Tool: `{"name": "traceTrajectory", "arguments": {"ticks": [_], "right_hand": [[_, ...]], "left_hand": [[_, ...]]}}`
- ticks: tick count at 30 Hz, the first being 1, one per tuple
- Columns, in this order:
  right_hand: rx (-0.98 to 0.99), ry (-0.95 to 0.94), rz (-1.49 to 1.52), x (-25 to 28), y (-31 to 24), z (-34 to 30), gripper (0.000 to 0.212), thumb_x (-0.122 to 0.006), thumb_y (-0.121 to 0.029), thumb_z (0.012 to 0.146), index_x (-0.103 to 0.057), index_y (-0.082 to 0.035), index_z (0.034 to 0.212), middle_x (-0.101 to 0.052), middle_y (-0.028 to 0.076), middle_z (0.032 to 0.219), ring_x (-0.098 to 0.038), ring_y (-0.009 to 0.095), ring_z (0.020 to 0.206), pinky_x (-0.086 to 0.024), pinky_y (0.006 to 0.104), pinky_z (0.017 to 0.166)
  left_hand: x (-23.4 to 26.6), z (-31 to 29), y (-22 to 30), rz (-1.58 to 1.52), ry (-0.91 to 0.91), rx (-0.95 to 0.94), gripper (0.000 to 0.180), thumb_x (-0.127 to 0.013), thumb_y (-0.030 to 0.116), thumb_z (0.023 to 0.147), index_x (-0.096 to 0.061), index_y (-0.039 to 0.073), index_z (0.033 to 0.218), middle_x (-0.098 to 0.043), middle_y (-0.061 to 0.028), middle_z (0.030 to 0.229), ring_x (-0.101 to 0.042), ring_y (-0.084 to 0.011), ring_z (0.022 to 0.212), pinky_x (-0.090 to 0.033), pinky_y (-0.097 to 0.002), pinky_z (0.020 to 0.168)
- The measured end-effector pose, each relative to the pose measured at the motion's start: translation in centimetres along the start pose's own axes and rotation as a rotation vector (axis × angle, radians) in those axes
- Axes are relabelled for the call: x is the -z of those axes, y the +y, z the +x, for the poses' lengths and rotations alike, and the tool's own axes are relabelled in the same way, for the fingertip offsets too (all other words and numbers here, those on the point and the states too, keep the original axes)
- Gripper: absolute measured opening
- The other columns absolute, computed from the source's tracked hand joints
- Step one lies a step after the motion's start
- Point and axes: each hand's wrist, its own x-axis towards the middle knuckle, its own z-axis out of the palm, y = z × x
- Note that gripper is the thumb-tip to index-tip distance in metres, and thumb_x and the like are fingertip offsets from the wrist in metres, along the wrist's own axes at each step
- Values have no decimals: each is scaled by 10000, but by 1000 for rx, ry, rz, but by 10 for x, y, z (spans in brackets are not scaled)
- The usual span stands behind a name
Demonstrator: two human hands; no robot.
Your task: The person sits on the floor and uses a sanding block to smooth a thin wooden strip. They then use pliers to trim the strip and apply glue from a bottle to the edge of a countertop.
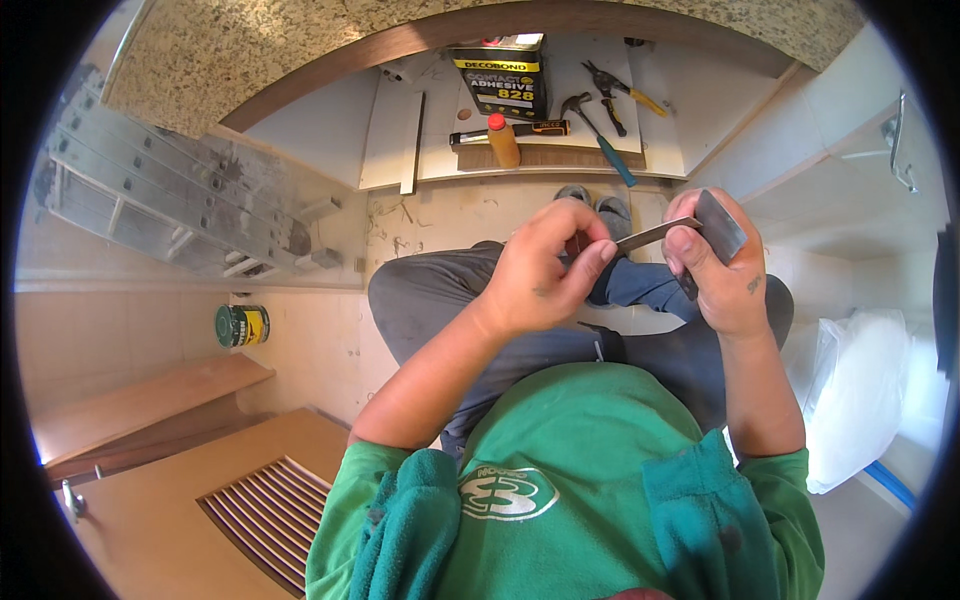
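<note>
Above my lap, my left hand (553,262) is closed with thumb and fingers pinching one end of a thin, narrow, brownish-grey strip (655,235). The strip's other end reaches my right hand (725,275), beside the thumb. That hand is wrapped round a flat, dark grey rectangular plate (721,228), which stands up above the thumb; a dark lower corner shows under the fingers. Strip and plate meet at the right thumb, but I cannot tell whether they are joined. What kind of tool they are is unclear.
In the open cabinet ahead stand a black and yellow adhesive can (503,80) and an orange bottle (503,142). A hammer (598,138) and yellow-handled snips (625,92) lie nearby. A ladder (170,200) is at left, a small green tin (242,326) below it, a plastic bag (858,390) at right.
</note>
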Motion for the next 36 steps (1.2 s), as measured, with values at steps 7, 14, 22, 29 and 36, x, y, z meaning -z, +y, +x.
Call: {"name": "traceTrajectory", "arguments": {"ticks": [7, 14, 22, 29, 36], "right_hand": [[200, -108, 137, 27, -2, -6, 192, -738, -151, 964, -595, -35, 1020, -563, 118, 1008, -580, 154, 757, -505, 283, 680], [226, -91, 279, 49, -2, -15, 239, -751, -209, 961, -582, -69, 1054, -575, 162, 1061, -617, 191, 788, -540, 330, 684], [240, -290, 578, 77, -4, -13, 247, -746, -241, 959, -578, -114, 1090, -579, 92, 1024, -557, 186, 764, -540, 329, 662], [192, -241, 693, 99, 0, -14, 284, -703, -223, 975, -575, -118, 1206, -537, 115, 1133, -535, 162, 780, -530, 303, 692], [49, 73, 650, 99, 10, -30, 393, -656, -224, 980, -537, -40, 1306, -551, 145, 1185, -532, 146, 709, -452, 290, 631]], "left_hand": [[8, 6, -26, -721, 495, 261, 190, -559, 193, 1082, -571, 31, 985, -626, -64, 872, -608, -183, 812, -499, -314, 836], [-9, 10, -36, -222, 540, 128, 278, -665, 197, 1016, -588, 11, 1208, -674, -85, 972, -657, -208, 941, -498, -330, 934], [-14, 12, -16, -173, -36, -10, 484, -763, 158, 912, -595, -4, 1336, -690, -156, 1171, -654, -263, 1100, -500, -376, 993], [-46, 2, -8, 88, -112, -125, 429, -832, 138, 848, -685, 16, 1232, -662, -130, 906, -640, -272, 736, -513, -355, 648], [-46, 3, 4, 207, 0, -146, 394, -823, 160, 859, -692, 44, 1212, -638, -108, 872, -625, -269, 680, -519, -367, 618]]}}
